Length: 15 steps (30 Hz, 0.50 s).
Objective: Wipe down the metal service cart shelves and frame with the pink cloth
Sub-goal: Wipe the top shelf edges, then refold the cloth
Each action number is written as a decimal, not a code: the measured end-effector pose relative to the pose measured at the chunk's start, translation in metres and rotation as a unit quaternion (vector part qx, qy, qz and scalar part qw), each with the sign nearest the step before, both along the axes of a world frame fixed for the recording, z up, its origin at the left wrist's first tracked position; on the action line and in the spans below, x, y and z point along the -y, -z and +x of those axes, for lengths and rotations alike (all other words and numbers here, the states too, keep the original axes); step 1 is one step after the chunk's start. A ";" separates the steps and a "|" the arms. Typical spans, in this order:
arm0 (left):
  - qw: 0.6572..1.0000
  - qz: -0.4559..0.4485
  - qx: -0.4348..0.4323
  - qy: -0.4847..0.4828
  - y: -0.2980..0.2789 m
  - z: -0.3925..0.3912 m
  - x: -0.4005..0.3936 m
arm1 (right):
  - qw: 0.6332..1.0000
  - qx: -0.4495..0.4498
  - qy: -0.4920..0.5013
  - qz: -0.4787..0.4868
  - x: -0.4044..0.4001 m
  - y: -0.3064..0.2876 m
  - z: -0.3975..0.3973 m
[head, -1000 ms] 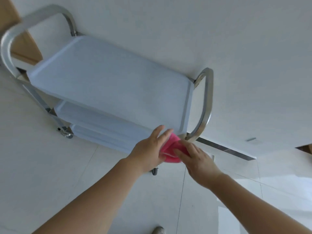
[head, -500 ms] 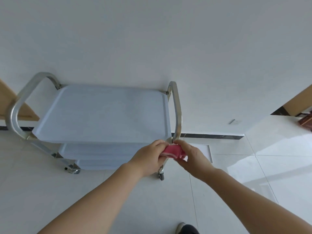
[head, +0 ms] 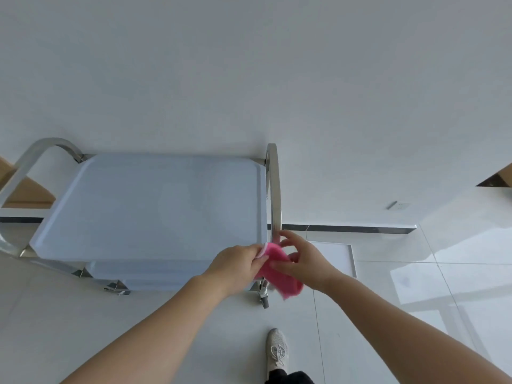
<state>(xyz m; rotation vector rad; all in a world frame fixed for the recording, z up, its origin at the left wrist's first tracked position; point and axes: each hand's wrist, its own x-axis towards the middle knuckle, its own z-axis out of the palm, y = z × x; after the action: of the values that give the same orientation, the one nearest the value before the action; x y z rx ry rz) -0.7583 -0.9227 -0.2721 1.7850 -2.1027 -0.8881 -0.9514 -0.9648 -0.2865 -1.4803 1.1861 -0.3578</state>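
Observation:
A metal service cart stands against the white wall, its bare top shelf [head: 155,200] facing me and two lower shelves partly visible beneath. Curved steel handles rise at the left end [head: 25,164] and the right end [head: 274,189]. The pink cloth [head: 277,268] hangs at the cart's near right corner. My left hand [head: 238,261] pinches the cloth's upper edge. My right hand [head: 304,261] holds the cloth from the right side with curled fingers, just below the right handle.
White tiled floor surrounds the cart. A caster wheel [head: 264,299] sits under the near right corner. My shoe [head: 277,349] is on the floor below the hands. A dark baseboard [head: 346,228] runs along the wall; wooden edges show far left and far right.
The view has swung level so the cart now faces me squarely. The cloth, bunched between both hands before, has opened out and hangs lower to the right.

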 end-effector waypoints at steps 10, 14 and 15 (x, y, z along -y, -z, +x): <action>0.985 0.000 0.079 -0.152 0.032 -0.010 0.061 | 0.962 -0.182 -0.087 -0.184 0.087 0.004 -0.007; 0.974 0.019 0.052 -0.221 0.038 -0.004 0.080 | 0.928 -0.246 -0.013 -0.280 0.109 0.015 0.013; 0.973 0.023 0.048 -0.227 0.039 -0.003 0.082 | 0.916 -0.272 0.010 -0.295 0.109 0.020 0.017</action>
<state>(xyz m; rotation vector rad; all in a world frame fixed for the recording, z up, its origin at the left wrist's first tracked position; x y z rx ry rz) -0.7611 -1.0048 -0.3107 2.2409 -1.6205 -0.7392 -0.9339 -1.0737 -0.3067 -2.1894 1.6212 -0.3459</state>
